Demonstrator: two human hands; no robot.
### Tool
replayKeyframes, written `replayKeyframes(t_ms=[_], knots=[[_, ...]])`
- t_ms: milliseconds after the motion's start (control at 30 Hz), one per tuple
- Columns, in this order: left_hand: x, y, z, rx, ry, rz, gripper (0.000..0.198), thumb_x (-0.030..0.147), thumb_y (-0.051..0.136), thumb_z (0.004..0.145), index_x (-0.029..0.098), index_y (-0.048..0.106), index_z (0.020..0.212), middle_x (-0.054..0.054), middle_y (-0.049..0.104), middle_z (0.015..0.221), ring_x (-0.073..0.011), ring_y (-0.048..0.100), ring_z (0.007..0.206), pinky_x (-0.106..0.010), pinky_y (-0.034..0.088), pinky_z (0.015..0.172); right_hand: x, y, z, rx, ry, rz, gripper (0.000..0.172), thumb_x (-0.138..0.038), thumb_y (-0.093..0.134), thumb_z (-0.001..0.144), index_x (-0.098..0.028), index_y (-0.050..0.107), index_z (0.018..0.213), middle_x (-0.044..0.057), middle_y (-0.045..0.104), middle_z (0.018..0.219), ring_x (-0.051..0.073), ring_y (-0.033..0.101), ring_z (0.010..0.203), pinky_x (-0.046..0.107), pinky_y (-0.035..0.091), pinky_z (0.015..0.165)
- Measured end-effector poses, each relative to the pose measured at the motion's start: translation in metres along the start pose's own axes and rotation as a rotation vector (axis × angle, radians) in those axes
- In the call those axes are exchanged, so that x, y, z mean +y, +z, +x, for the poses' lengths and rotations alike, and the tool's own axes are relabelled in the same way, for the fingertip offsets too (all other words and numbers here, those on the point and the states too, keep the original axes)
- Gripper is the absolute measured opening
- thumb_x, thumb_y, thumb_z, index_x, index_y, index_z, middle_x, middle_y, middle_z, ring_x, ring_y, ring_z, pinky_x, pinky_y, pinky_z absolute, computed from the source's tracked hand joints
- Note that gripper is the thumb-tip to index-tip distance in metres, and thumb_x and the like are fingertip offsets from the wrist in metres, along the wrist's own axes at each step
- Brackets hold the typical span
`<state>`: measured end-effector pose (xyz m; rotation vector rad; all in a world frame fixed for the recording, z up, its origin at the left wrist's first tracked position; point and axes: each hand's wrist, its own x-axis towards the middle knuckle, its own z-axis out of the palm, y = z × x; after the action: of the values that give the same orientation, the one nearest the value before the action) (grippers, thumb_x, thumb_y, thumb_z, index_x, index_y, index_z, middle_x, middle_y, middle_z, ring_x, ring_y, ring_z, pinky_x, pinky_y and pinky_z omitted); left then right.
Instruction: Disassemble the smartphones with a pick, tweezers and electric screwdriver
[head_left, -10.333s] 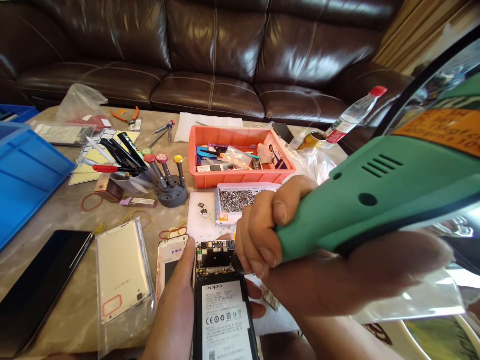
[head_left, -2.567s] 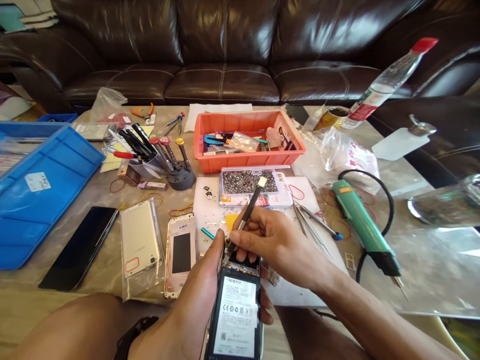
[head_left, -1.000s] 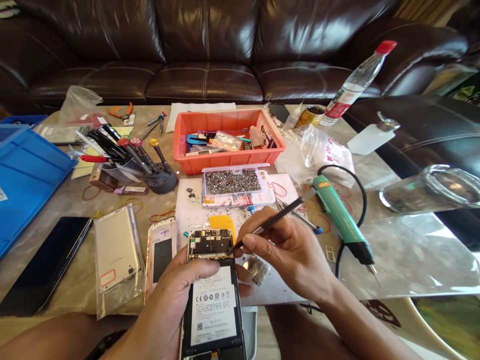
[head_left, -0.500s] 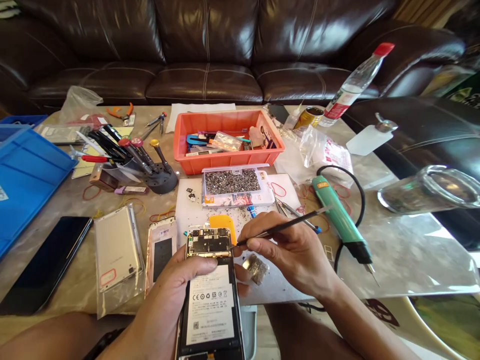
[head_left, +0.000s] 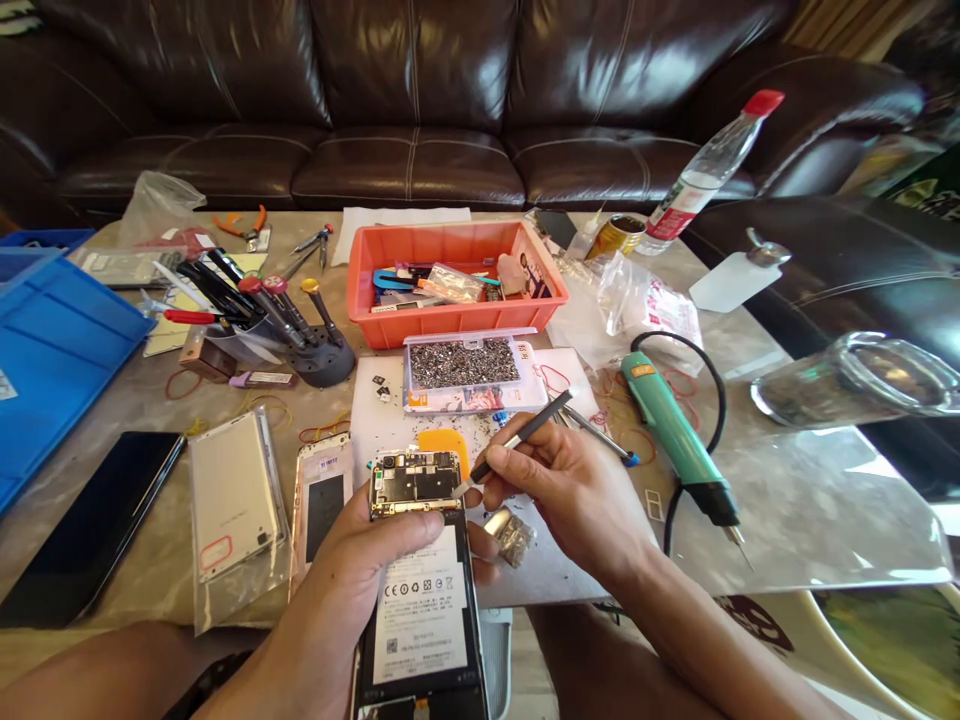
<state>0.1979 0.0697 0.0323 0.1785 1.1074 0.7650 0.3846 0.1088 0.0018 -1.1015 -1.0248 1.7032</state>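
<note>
**Where's the phone?**
In the left hand: a black OPPO phone with its back off, its black-and-gold circuit board exposed at the far end. Its lower end runs past the near edge of a white work mat.

**How's the hand set?**
Thumb across the phone, fingertips curled round its right edge.

**And the right hand?**
Apart from the left, forearm angled in from the right, pinching a slim black pry tool, its tip at the board's right edge.

**Any room?**
Little. A rose-gold phone frame lies just left; a curved orange plastic pick sits just beyond the board; a crumpled silver packet lies under the right hand.
</note>
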Motion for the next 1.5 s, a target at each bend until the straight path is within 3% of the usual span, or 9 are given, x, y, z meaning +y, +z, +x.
replayKeyframes(t_ms=[267, 467, 733, 967, 1167, 1500], knots=[[-0.003, -0.002, 0.001, -0.004, 0.056, 0.088, 0.046, 0.027, 0.081, 0.080, 0.016, 0.068, 0.123, -0.010, 0.082, 0.089, -0.0233, 0.077, 0.073, -0.030, 0.058, 0.067, 0.007, -0.002, 0.003, -0.017, 0.089, 0.075, 0.030, -0.044, 0.081, 0.086, -0.017, 0.070, 0.083, 0.003, 0.074, 0.066, 0.011, 0.067, 0.056, 0.021, 0.051, 0.056], [-0.005, -0.002, 0.003, 0.026, 0.095, 0.132, 0.050, 0.026, 0.082, 0.081, 0.017, 0.066, 0.128, -0.009, 0.082, 0.093, -0.0239, 0.077, 0.075, -0.029, 0.058, 0.065, 0.012, -0.001, 0.006, 0.022, 0.181, 0.112, 0.031, -0.044, 0.083, 0.083, -0.015, 0.071, 0.079, 0.003, 0.073, 0.066, 0.010, 0.065, 0.056, 0.019, 0.051, 0.054], [-0.004, 0.000, 0.004, 0.063, 0.109, 0.138, 0.052, 0.025, 0.086, 0.075, 0.018, 0.069, 0.123, -0.010, 0.082, 0.093, -0.0257, 0.078, 0.076, -0.029, 0.058, 0.065, 0.008, -0.005, 0.001, -0.022, 0.013, 0.049, 0.032, -0.046, 0.084, 0.084, -0.018, 0.069, 0.090, 0.002, 0.076, 0.075, 0.013, 0.070, 0.066, 0.026, 0.058, 0.067], [-0.005, -0.003, 0.006, 0.065, 0.106, 0.157, 0.047, 0.027, 0.087, 0.072, 0.017, 0.073, 0.116, -0.010, 0.082, 0.089, -0.0254, 0.077, 0.070, -0.031, 0.058, 0.062, 0.018, -0.004, 0.005, -0.052, 0.102, 0.113, 0.033, -0.048, 0.080, 0.087, -0.017, 0.067, 0.088, 0.002, 0.072, 0.070, 0.012, 0.064, 0.057, 0.024, 0.051, 0.056], [-0.004, -0.001, 0.005, 0.030, 0.116, 0.193, 0.057, 0.028, 0.087, 0.071, 0.018, 0.069, 0.124, -0.009, 0.081, 0.086, -0.0244, 0.075, 0.064, -0.032, 0.058, 0.060, 0.014, -0.003, 0.003, -0.053, 0.033, 0.098, 0.032, -0.047, 0.080, 0.087, -0.019, 0.066, 0.091, 0.001, 0.072, 0.072, 0.013, 0.065, 0.059, 0.026, 0.053, 0.058], [-0.007, 0.005, 0.009, 0.035, 0.126, 0.196, 0.059, 0.027, 0.089, 0.067, 0.015, 0.070, 0.121, -0.008, 0.081, 0.089, -0.0256, 0.076, 0.072, -0.033, 0.058, 0.065, 0.016, -0.001, 0.006, 0.010, 0.188, 0.082, 0.034, -0.047, 0.079, 0.084, -0.017, 0.063, 0.084, 0.002, 0.067, 0.065, 0.013, 0.063, 0.056, 0.024, 0.047, 0.054]])
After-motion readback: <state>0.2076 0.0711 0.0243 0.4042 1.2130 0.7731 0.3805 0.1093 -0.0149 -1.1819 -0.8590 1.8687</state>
